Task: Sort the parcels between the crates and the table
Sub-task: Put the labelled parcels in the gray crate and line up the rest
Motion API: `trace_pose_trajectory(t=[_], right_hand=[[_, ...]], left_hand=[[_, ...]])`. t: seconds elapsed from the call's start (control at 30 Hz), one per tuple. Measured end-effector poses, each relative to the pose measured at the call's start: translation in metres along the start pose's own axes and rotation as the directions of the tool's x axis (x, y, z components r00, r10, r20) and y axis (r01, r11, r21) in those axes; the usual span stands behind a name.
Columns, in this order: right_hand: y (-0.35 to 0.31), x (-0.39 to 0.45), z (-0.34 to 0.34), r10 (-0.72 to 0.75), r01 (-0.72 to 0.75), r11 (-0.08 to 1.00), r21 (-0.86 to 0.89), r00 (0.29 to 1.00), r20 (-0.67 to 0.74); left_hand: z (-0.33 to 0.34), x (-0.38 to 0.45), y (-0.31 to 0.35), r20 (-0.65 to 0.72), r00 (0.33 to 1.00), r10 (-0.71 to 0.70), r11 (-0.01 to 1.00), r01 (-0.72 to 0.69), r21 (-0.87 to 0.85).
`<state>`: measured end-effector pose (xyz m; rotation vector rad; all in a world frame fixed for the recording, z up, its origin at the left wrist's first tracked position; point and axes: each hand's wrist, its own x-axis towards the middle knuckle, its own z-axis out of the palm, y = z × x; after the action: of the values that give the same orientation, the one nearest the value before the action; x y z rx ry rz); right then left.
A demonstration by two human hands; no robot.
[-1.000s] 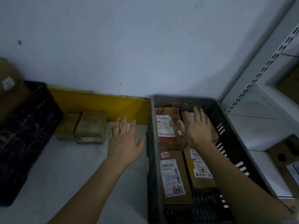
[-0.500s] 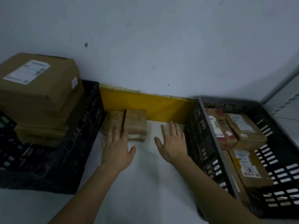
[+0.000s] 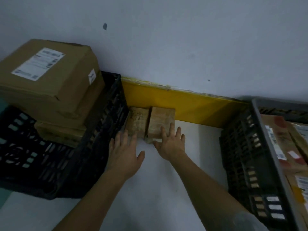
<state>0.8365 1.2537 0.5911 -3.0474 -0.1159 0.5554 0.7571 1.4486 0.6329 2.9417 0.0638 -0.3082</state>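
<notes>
While two small brown parcels are lying side by side on the white table [image 3: 166, 205] against a yellow strip [image 3: 191, 105], a person is reaching for them: the left hand [image 3: 124, 155], fingers spread flat, is touching the left parcel [image 3: 138, 120], and the right hand [image 3: 170, 144], also flat, is resting on the right parcel [image 3: 160, 120]. Flanking them are a black crate [image 3: 93, 147] stacked with cardboard boxes [image 3: 50, 84] and a grey crate [image 3: 260, 147] holding labelled parcels [image 3: 286, 147].

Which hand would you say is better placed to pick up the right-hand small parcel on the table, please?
Right. The right hand already lies with its fingers on that parcel; the left hand sits before the neighbouring parcel.
</notes>
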Motion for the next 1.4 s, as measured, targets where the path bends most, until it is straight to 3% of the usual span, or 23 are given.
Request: trace_pose_trajectory(t=[0.37,0.53,0.6,0.7,0.77,0.87,0.93,1.0,1.07,1.13,1.23,1.33,1.4], right_hand=[[-0.048,0.058,0.012,0.241,-0.24,0.955,0.176,0.97,0.013],[-0.025,0.038,0.018,0.268,-0.246,0.919,0.308,0.963,-0.031],[-0.011,0.017,0.016,0.285,-0.214,0.824,0.525,0.957,-0.057],[-0.005,-0.023,0.004,0.312,-0.094,0.573,0.814,0.944,-0.111],[-0.004,-0.05,-0.005,0.312,0.013,0.398,0.917,0.938,-0.149],[-0.001,-0.09,-0.017,0.306,0.129,0.131,0.983,0.938,-0.164],[0.001,-0.11,-0.023,0.307,0.17,0.028,0.985,0.936,-0.171],[0.001,-0.124,-0.03,0.319,0.184,-0.046,0.982,0.934,-0.16],[0.002,-0.134,-0.035,0.33,0.189,-0.038,0.981,0.929,-0.166],[0.004,-0.143,-0.039,0.354,0.185,0.047,0.982,0.916,-0.189],[0.002,-0.153,-0.046,0.424,0.191,0.138,0.972,0.875,-0.232],[-0.002,-0.162,-0.06,0.433,0.197,0.161,0.967,0.866,-0.249],[-0.008,-0.167,-0.072,0.38,0.177,0.169,0.969,0.896,-0.23]], left_hand=[[0.015,0.023,-0.02,0.076,0.997,0.011,0.998,-0.006,-0.061],[0.015,0.032,-0.026,0.113,0.993,0.026,0.99,-0.01,-0.139],[0.012,0.036,-0.023,0.119,0.992,0.028,0.976,-0.002,-0.22],[0.007,0.044,-0.015,0.127,0.992,0.019,0.929,0.029,-0.369],[-0.002,0.046,-0.009,0.165,0.986,0.028,0.839,0.066,-0.54],[-0.022,0.042,0.004,0.323,0.935,0.149,0.472,0.22,-0.854],[-0.031,0.035,0.012,0.353,0.883,0.309,0.281,0.27,-0.921],[-0.039,0.027,0.021,0.298,0.854,0.427,0.196,0.234,-0.952],[-0.05,0.017,0.03,0.25,0.865,0.436,0.215,0.17,-0.962],[-0.061,0.005,0.037,0.183,0.904,0.387,0.242,0.092,-0.966],[-0.067,-0.007,0.042,0.074,0.97,0.231,0.471,-0.045,-0.881],[-0.065,-0.018,0.051,-0.044,0.985,0.17,0.738,-0.156,-0.657],[-0.064,-0.027,0.058,-0.121,0.974,0.194,0.813,-0.229,-0.536]])
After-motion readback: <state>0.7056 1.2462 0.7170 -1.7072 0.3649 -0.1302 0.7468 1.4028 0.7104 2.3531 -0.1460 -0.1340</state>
